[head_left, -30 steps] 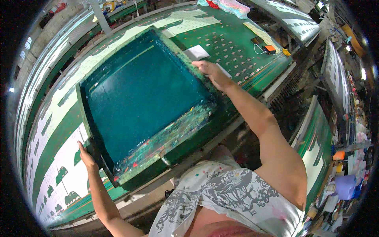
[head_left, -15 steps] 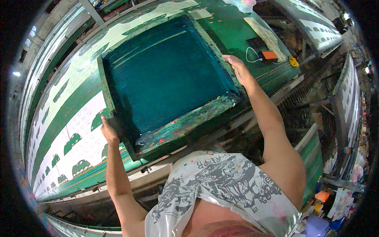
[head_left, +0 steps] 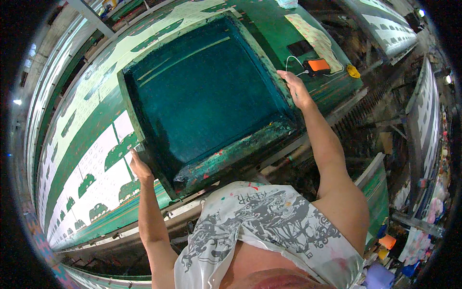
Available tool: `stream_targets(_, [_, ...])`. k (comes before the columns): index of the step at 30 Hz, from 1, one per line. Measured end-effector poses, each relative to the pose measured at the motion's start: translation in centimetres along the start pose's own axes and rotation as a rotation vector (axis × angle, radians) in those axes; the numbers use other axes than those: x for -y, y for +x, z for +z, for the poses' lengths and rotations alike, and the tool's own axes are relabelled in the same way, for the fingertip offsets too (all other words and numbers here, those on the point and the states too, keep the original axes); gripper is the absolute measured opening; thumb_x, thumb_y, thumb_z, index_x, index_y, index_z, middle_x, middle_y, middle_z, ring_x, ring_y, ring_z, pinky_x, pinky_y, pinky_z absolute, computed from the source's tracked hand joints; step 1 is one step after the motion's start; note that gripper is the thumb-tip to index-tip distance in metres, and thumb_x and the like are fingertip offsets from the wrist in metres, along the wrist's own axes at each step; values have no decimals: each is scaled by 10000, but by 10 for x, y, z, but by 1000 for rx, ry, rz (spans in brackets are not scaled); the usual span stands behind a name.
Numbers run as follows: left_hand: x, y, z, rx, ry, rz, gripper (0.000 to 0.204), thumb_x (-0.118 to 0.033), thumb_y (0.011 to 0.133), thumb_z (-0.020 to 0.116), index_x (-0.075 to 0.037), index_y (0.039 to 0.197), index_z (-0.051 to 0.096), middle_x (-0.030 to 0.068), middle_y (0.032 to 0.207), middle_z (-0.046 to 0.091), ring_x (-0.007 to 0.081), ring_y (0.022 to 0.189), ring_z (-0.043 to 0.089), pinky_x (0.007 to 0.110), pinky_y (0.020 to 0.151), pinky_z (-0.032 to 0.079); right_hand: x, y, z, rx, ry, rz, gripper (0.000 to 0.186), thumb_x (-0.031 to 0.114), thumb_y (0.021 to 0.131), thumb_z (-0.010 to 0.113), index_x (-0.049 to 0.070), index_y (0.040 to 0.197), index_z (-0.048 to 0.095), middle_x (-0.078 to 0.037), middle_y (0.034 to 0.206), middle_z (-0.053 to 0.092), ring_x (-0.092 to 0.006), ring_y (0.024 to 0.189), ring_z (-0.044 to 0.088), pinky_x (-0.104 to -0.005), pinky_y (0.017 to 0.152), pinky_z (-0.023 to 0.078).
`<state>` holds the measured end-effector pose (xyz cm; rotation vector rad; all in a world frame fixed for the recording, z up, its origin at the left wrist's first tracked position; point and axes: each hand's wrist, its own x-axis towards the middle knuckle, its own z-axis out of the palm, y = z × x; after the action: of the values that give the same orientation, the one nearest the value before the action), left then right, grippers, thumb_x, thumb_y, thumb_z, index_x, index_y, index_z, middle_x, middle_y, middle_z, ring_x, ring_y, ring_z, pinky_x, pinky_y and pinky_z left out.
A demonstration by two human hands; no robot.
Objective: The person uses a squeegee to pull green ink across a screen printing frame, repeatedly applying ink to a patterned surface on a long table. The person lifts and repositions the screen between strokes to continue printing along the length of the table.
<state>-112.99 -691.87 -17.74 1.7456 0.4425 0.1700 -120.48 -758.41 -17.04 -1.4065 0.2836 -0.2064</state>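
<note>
A large screen-printing frame [head_left: 207, 101], with dark teal mesh and paint-stained wooden edges, sits between my two hands over a long green table. My left hand [head_left: 140, 165] grips its left side near the lower corner, thumb up along the outside. On the right side my right hand [head_left: 296, 90] is clasped over the edge, its fingers partly hidden behind the wood. To the left of the frame lie white printed pieces with green car shapes [head_left: 120, 150]. Whether the frame touches the table underneath cannot be made out.
Right of the frame, the green table [head_left: 269, 29] bears an orange-and-black box [head_left: 317, 66] with a white cable, a dark flat device [head_left: 299, 46], a patterned cloth strip [head_left: 315, 36] and a yellow item [head_left: 353, 71]. Another printing table [head_left: 385, 36] stands across a cluttered gap.
The frame has shifted right along the table, closer to the orange box, with both hands on it. More of a green car print shows at its left edge. The view has turned slightly.
</note>
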Motion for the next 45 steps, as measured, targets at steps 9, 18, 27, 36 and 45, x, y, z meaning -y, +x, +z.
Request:
stream_targets(9, [9,-16,15,39,126,22,675,-562,1149,498,25,884,701,78,816,669,188,752,546,393,732,461,-2,5,-24,-35,16,9,562,377,1057,659,-8,1466,663,-103,1512,660,-231,1439,559,-393,1260,351])
stream_targets(18, [0,-31,41,46,213,149,689,-561,1139,518,50,836,618,75,755,555,194,760,463,410,717,411,0,7,-40,3,48,45,724,498,1054,657,-35,1539,584,-156,1555,612,-283,1438,552,-458,1253,360])
stream_targets(27, [-6,-39,46,9,389,199,736,-601,1114,525,80,847,608,167,729,532,261,748,462,466,729,423,3,21,-62,109,-186,257,761,472,1073,668,62,1674,445,-220,1695,456,-334,1575,412,-558,1292,262])
stream_targets(36, [14,-28,46,-14,670,288,581,-447,1124,517,91,1017,710,348,943,693,535,969,673,585,916,504,34,-67,47,463,-919,-419,311,127,946,795,83,1254,802,-170,1353,725,-369,1306,660,-473,1153,510])
stream_targets(45, [16,-39,28,178,1005,705,541,-267,1139,468,-114,1659,475,95,1776,388,420,1645,302,579,1303,270,-16,-158,124,686,-1103,-745,546,37,803,871,114,1330,749,-153,1351,730,-377,1267,687,-518,1071,566])
